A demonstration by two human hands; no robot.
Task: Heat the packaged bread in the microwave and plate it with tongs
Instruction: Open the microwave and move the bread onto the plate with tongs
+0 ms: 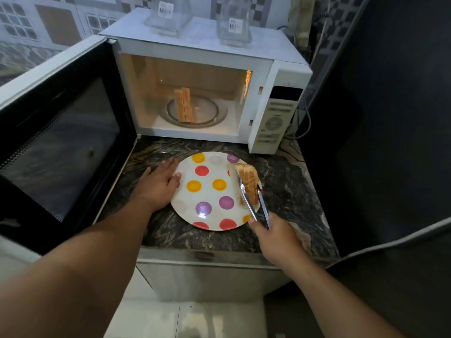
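A white plate (207, 191) with coloured dots lies on the dark marbled counter in front of the microwave (210, 76). My right hand (273, 232) grips metal tongs (253, 203), and the tongs clamp a stack of bread slices (249, 184) standing on edge over the plate's right side. My left hand (161, 181) rests flat on the counter, its fingers touching the plate's left rim. The microwave door (56, 142) is swung wide to the left, the inside is lit, and two more bread slices (185, 104) stand upright on the glass turntable.
Two clear glass containers (170, 15) with barcode labels stand on the microwave's top. The counter (288, 191) ends just behind my right hand. A dark appliance or wall fills the right side, with cables (305, 118) beside the microwave. Pale floor tiles lie below.
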